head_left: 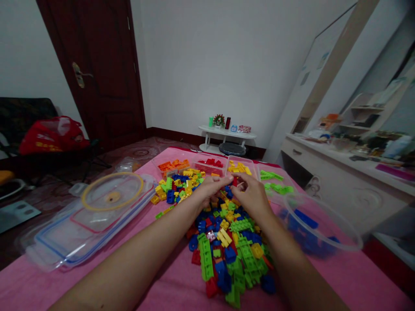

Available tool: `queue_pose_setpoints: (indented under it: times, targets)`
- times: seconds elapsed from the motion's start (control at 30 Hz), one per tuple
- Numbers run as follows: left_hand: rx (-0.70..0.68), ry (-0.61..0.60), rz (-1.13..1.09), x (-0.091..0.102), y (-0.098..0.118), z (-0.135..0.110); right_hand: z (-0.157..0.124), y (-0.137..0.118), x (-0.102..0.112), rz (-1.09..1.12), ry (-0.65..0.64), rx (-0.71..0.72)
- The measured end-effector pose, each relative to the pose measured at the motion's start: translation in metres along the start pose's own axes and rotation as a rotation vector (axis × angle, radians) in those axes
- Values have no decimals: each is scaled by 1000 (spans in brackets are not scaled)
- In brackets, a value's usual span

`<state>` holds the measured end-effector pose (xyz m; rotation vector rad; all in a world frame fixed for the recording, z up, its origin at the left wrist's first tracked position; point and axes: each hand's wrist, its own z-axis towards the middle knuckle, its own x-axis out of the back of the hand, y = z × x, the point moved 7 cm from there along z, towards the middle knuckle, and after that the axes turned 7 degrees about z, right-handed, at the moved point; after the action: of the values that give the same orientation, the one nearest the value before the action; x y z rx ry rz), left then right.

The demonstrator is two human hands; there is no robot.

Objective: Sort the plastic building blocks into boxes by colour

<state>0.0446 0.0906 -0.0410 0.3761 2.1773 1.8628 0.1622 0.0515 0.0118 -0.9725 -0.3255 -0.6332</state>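
Observation:
Above the far part of a mixed heap of plastic building bricks (223,224), my two hands meet at the fingertips. A small red building brick (234,182) shows between them, mostly covered by fingers. My left hand (214,188) has its thumb stretched along the top and its fingers curled, closed at the brick's left side. My right hand (250,190) pinches the brick from the right with bent fingers. Just beyond the hands are clear boxes of sorted bricks: orange bricks (175,165), red bricks (211,162), yellow bricks (240,167) and green bricks (279,188).
A round clear tub (324,220) with blue bricks (304,219) stands at the right. Stacked clear lids (106,224) lie at the left on the pink cloth (175,276). A white dresser (343,172) stands to the right, and a low white table (227,131) by the wall.

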Motion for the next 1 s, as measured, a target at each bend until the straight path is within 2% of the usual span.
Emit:
queue_pose_setpoints:
  times: [0.07,0.13,0.27,0.33,0.43,0.5,0.57,0.67,0.73,0.8,0.83,0.87,1.0]
  targets:
    - [-69,33,144,5,6,-1,0,0,-1,12,-6,-1]
    - [-109,4,233,9,10,-2,1,6,-1,59,-14,-47]
    - [-238,-150,489,15,23,-4,5,20,9,184,34,-148]
    - [-236,-216,539,17,26,-6,7,20,14,247,53,-160]
    - [-89,-225,337,19,23,-7,6,9,10,329,15,-144]
    - [54,-239,78,14,17,-8,3,-2,2,312,-53,-113]
    - [181,-314,-192,2,10,-11,0,-12,-4,254,-103,-68]
    - [276,-413,-475,-10,6,-11,-1,-20,2,228,-22,-31]
    - [243,-320,-509,0,7,-1,0,-19,17,283,97,-55]
    - [142,-96,-400,23,16,17,2,-18,32,359,197,-89]
    - [79,57,-297,39,25,26,2,-18,39,395,233,-98]
    - [46,146,-242,51,34,36,3,-18,44,424,260,-100]
    - [-33,297,-83,81,74,78,5,-19,53,481,302,-80]
